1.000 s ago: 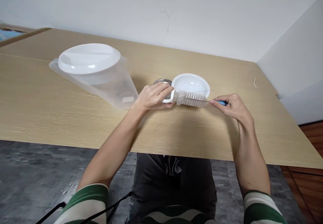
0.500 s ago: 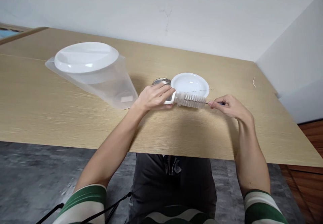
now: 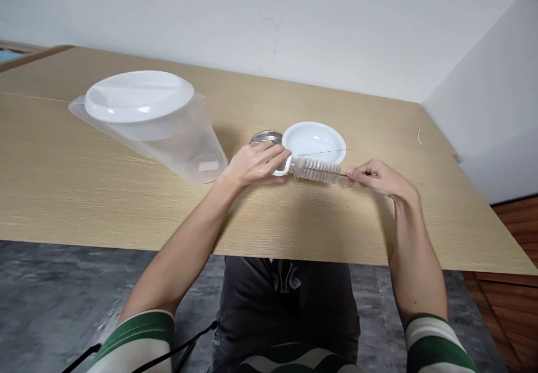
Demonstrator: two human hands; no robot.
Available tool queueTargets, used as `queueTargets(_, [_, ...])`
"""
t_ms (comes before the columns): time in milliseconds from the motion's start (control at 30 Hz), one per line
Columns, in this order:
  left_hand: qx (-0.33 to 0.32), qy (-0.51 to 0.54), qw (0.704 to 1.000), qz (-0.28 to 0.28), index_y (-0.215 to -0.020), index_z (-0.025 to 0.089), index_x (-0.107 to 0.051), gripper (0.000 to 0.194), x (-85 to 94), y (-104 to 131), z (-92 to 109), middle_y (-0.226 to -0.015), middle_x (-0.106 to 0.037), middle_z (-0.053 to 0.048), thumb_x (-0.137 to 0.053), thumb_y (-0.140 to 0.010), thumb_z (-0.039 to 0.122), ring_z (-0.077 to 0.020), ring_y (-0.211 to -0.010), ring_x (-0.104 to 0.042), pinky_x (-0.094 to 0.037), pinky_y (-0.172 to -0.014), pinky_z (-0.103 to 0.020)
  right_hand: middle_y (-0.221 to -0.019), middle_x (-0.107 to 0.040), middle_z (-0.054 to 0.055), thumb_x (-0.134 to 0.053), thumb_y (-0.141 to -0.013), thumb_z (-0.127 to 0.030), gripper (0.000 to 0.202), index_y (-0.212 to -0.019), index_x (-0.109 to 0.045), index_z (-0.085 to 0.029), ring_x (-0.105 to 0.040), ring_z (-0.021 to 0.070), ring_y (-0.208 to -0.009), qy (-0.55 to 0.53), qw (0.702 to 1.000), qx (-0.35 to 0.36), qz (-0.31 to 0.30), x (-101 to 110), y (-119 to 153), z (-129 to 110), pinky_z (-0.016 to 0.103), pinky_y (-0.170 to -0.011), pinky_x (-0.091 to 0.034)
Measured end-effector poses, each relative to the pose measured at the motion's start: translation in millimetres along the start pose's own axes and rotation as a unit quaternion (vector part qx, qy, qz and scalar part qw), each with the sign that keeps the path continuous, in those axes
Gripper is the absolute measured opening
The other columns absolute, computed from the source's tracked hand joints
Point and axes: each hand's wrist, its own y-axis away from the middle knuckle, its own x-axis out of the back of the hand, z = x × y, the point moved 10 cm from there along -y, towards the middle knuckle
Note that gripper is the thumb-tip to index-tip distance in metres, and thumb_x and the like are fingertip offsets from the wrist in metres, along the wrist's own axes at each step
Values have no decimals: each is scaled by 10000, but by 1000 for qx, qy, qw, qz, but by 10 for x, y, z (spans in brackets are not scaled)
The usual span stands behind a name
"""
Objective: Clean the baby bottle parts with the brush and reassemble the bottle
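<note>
My left hand [image 3: 257, 163] is closed around a small white-rimmed container [image 3: 287, 166], most of it hidden under the fingers. In my right hand [image 3: 374, 176] is a bottle brush [image 3: 321, 169], pinched by its thin wire stem. Its white bristles point left, and the tip meets the container's rim; whether it reaches inside I cannot tell. Just behind the brush lies a shallow white bowl [image 3: 314, 138], with a thin dark wire [image 3: 323, 152] across its near edge. A round metal dish [image 3: 265, 136] shows partly behind my left hand.
A large translucent pitcher [image 3: 168, 143] with a white lid stands on the left of the wooden table [image 3: 302, 222]. A small bent white piece [image 3: 419, 136] lies at the right. The wall [image 3: 357, 31] borders the table's back edge.
Both hands keep their hold, and the brush stays at the container's rim. The whole view has shifted slightly; my right fingers sit a little differently on the stem.
</note>
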Motion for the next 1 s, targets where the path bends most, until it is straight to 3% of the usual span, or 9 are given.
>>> queueTargets(167, [17,28,999,8,-1204,188,-666,419,-6,11,-26,-1014,-767,-105,-578,-937,499,-218,-875,-702,-526,-668,-306,-512,-371,-38,-582,-888,-702,571,-707,-750,-187,-258,89,-507,15,998,16,55,102,-13,-24,289,-491,-194])
queueTargets(300, [21,-6,1000,8,-1160,185,-680,393,-6,-10,-26,-989,-771,-99,-588,-916,479,-217,-844,-710,-497,-592,-292,-549,-474,-26,-610,-885,-674,530,-724,-757,-191,-312,95,-527,22,994,31,99,146,-26,-47,281,-511,-236])
queueTargets(467, [61,-23,997,42,-1121,183,-701,382,167,-23,-147,-949,-767,-91,-614,-883,469,-216,-805,-708,-462,-551,-288,-564,-551,-8,-578,-915,-657,552,-687,-734,-180,-384,112,-542,46,984,62,162,181,-51,-141,290,-545,-275])
queueTargets(633, [122,8,991,60,-1113,188,-722,407,290,27,-311,-940,-751,-96,-625,-859,492,-222,-799,-696,-487,-610,-306,-697,-666,16,-636,-895,-603,449,-815,-750,-176,-461,122,-594,3,970,108,218,246,-51,-186,278,-589,-345])
queueTargets(833, [118,15,992,52,-1091,195,-730,400,236,41,-311,-916,-759,-94,-628,-847,495,-220,-776,-698,-468,-580,-298,-829,-755,51,-634,-893,-400,270,-906,-776,-171,-594,155,-663,-10,977,124,175,199,-56,-185,287,-629,-418])
queueTargets(1000, [125,18,991,46,-1083,191,-730,408,216,60,-348,-904,-752,-101,-607,-848,500,-223,-772,-696,-473,-577,-306,-1103,-794,85,-677,-893,-434,295,-1053,-816,-229,-720,252,-962,-13,979,128,159,210,9,-275,357,-818,-539])
